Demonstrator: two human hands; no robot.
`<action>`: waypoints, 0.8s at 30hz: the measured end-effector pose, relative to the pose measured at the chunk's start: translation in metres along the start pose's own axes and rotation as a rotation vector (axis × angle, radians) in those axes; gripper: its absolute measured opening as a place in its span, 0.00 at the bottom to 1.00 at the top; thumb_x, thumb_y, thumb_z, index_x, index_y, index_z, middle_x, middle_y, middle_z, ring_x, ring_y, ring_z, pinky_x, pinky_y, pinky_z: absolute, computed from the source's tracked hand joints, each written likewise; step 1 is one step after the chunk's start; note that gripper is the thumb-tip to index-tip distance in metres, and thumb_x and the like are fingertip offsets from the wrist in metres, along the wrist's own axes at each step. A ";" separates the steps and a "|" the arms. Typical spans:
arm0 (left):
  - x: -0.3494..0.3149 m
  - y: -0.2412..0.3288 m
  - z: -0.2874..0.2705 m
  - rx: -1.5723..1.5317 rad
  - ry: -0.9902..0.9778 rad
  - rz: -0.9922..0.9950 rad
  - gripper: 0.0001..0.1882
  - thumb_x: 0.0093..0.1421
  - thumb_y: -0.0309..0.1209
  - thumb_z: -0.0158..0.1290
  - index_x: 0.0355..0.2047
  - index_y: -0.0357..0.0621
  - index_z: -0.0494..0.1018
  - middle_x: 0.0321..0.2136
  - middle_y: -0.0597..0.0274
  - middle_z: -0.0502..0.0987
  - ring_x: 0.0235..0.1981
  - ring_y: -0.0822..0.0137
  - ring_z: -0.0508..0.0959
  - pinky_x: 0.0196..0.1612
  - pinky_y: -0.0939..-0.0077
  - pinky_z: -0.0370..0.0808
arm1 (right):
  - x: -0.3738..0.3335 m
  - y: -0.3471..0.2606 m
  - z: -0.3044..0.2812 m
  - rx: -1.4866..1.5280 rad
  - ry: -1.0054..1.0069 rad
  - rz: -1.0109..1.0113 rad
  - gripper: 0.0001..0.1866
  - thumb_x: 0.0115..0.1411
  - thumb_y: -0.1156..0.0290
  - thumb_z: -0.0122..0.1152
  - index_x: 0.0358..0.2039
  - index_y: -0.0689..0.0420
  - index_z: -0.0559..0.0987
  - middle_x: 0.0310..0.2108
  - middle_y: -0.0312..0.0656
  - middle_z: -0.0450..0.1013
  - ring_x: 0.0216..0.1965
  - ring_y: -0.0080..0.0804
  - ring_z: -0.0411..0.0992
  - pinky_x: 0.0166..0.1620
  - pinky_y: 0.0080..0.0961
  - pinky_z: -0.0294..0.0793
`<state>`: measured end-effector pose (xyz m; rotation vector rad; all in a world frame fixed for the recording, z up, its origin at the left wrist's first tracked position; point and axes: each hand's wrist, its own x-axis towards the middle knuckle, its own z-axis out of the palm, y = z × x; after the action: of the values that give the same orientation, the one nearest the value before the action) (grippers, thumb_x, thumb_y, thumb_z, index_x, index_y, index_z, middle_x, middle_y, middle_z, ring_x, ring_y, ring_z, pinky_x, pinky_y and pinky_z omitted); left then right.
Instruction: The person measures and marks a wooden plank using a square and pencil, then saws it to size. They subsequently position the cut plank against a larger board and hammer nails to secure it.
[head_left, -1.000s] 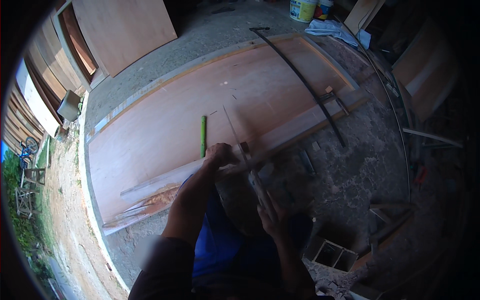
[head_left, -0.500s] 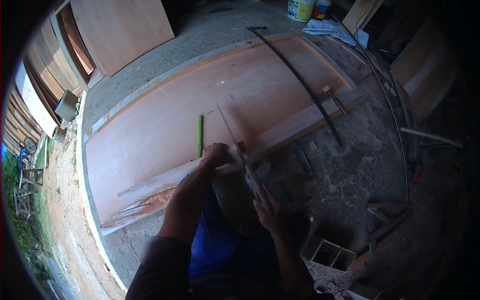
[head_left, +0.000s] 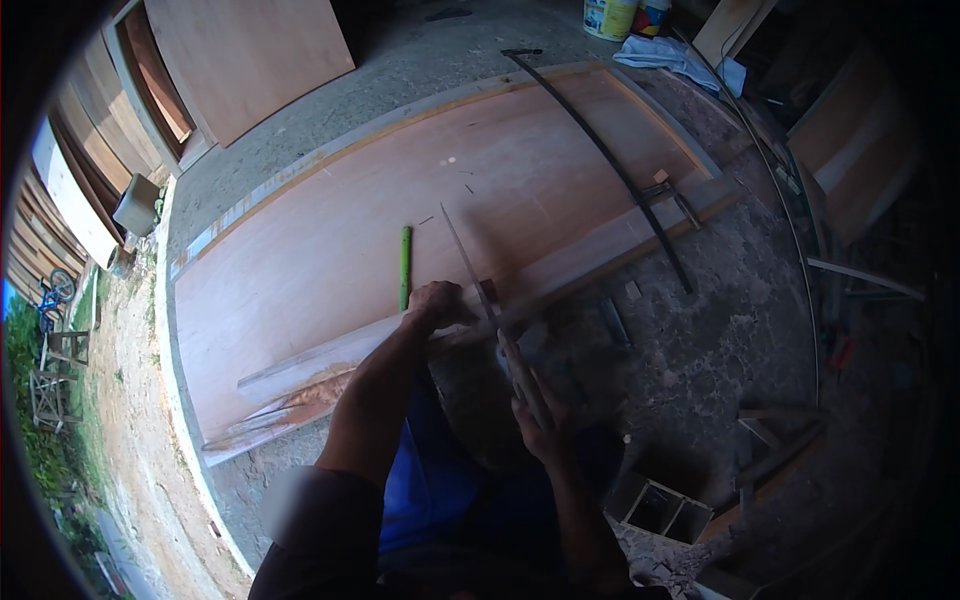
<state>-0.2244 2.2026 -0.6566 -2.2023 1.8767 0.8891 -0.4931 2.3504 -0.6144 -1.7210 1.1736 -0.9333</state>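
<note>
A handsaw [head_left: 508,350] is in my right hand [head_left: 546,428], its fingers wrapped round the handle. The narrow blade points away from me and crosses a wooden strip [head_left: 300,367] along the near edge of a large framed plywood panel [head_left: 330,260]. My left hand [head_left: 437,302] is closed over that strip, just left of the blade, pressing it down. The strip's underside at my grip is hidden. Close beyond my left hand, a green stick-like object [head_left: 405,268] lies on the panel. Blur softens the area where blade and strip meet.
A long dark bar clamp [head_left: 610,160] spans the panel's right part. Rough concrete floor [head_left: 720,300] surrounds it. A hollow block [head_left: 660,510] stands at lower right. Buckets [head_left: 608,18] and a pale cloth [head_left: 670,62] are at the back. A plywood sheet [head_left: 245,60] leans at far left.
The view has shifted slightly. My left hand stays on the strip, and my right hand still holds the saw across it, with barely any visible movement.
</note>
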 end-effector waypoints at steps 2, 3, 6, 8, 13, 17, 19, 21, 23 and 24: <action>0.003 -0.018 -0.007 -0.033 -0.034 -0.021 0.34 0.41 0.58 0.66 0.44 0.51 0.82 0.42 0.55 0.83 0.46 0.53 0.83 0.49 0.56 0.78 | -0.091 -0.024 -0.039 -0.148 -0.158 0.072 0.29 0.62 0.75 0.57 0.64 0.62 0.70 0.56 0.55 0.76 0.53 0.44 0.78 0.53 0.34 0.77; 0.002 -0.023 -0.007 -0.049 -0.055 -0.029 0.34 0.41 0.59 0.66 0.44 0.51 0.82 0.42 0.54 0.83 0.45 0.53 0.83 0.49 0.56 0.78 | -0.122 -0.030 -0.055 -0.071 -0.193 0.221 0.30 0.61 0.75 0.58 0.65 0.65 0.69 0.57 0.54 0.75 0.55 0.46 0.77 0.55 0.34 0.76; -0.003 -0.020 0.001 -0.031 0.010 -0.019 0.34 0.40 0.58 0.68 0.42 0.51 0.82 0.41 0.54 0.83 0.46 0.51 0.83 0.48 0.56 0.78 | -0.146 -0.049 -0.069 0.020 -0.167 0.349 0.30 0.61 0.73 0.58 0.65 0.65 0.68 0.57 0.52 0.75 0.52 0.46 0.78 0.53 0.34 0.76; -0.005 -0.023 0.014 -0.011 0.090 0.014 0.33 0.40 0.58 0.68 0.42 0.51 0.82 0.41 0.54 0.83 0.46 0.51 0.82 0.48 0.56 0.78 | -0.086 -0.041 -0.039 -0.187 -0.106 -0.042 0.31 0.62 0.72 0.58 0.67 0.58 0.67 0.57 0.49 0.75 0.43 0.42 0.81 0.42 0.32 0.80; 0.003 -0.003 0.012 -0.037 0.063 0.006 0.33 0.40 0.59 0.68 0.42 0.50 0.81 0.41 0.54 0.83 0.45 0.51 0.83 0.48 0.55 0.78 | 0.035 0.005 0.020 0.155 0.030 0.031 0.25 0.61 0.72 0.63 0.59 0.65 0.73 0.42 0.55 0.80 0.40 0.43 0.81 0.43 0.32 0.78; -0.002 -0.019 -0.005 -0.013 0.002 -0.015 0.33 0.42 0.58 0.69 0.44 0.52 0.82 0.41 0.54 0.84 0.46 0.52 0.83 0.49 0.57 0.79 | -0.096 -0.025 -0.043 -0.177 -0.143 0.073 0.31 0.60 0.69 0.62 0.64 0.56 0.71 0.56 0.52 0.75 0.43 0.48 0.80 0.44 0.38 0.79; -0.004 -0.015 -0.017 -0.024 -0.078 -0.024 0.33 0.41 0.58 0.69 0.44 0.51 0.82 0.40 0.53 0.84 0.46 0.52 0.83 0.49 0.57 0.79 | -0.128 -0.052 -0.070 -0.158 -0.271 0.280 0.30 0.65 0.69 0.54 0.67 0.57 0.67 0.63 0.52 0.68 0.53 0.46 0.76 0.48 0.36 0.78; -0.010 -0.015 -0.008 -0.021 0.003 -0.001 0.32 0.42 0.57 0.69 0.42 0.49 0.81 0.40 0.54 0.84 0.46 0.51 0.83 0.47 0.56 0.79 | -0.142 -0.061 -0.079 -0.206 -0.344 0.326 0.29 0.67 0.70 0.51 0.68 0.59 0.66 0.66 0.53 0.66 0.57 0.45 0.75 0.49 0.35 0.78; -0.006 -0.023 0.012 -0.019 0.102 0.040 0.32 0.43 0.59 0.68 0.40 0.49 0.81 0.40 0.53 0.83 0.45 0.49 0.83 0.46 0.54 0.78 | -0.107 -0.040 -0.048 -0.311 -0.137 0.015 0.29 0.62 0.71 0.57 0.66 0.53 0.69 0.59 0.47 0.74 0.38 0.47 0.81 0.37 0.34 0.78; -0.001 -0.005 0.013 -0.028 0.118 0.079 0.31 0.43 0.58 0.68 0.40 0.49 0.81 0.39 0.53 0.83 0.45 0.49 0.83 0.46 0.54 0.78 | -0.066 0.011 -0.021 -0.219 0.038 -0.162 0.26 0.62 0.70 0.60 0.62 0.57 0.73 0.50 0.54 0.78 0.38 0.48 0.81 0.38 0.33 0.79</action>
<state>-0.2246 2.2105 -0.6676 -2.2583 2.0287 0.8193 -0.5344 2.4059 -0.6241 -2.0059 1.2119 -0.9660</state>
